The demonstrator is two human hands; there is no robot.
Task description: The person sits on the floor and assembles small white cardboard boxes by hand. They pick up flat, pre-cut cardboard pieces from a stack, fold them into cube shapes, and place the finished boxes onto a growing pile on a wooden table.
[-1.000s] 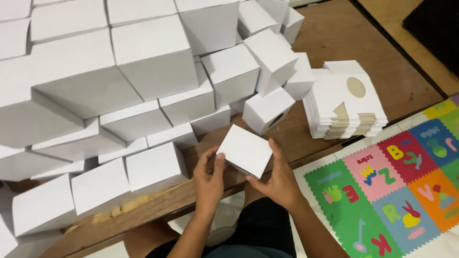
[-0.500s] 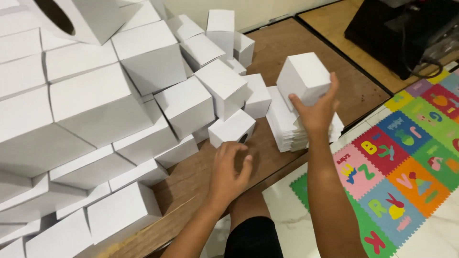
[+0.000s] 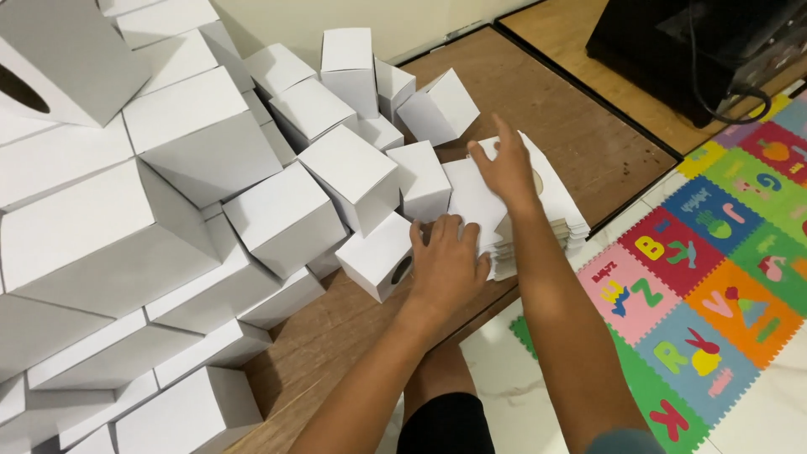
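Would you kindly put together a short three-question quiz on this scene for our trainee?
1. True or false: the right hand rests on the stack of flat white cards.
2. What does the left hand touch? A) the black device B) the front edge of the flat stack, beside a small white box with an oval hole C) the foam letter mat
3. Fill in: the heap of folded white boxes lies on a ____ board.

Key: 1 true; 2 B; 3 wooden.
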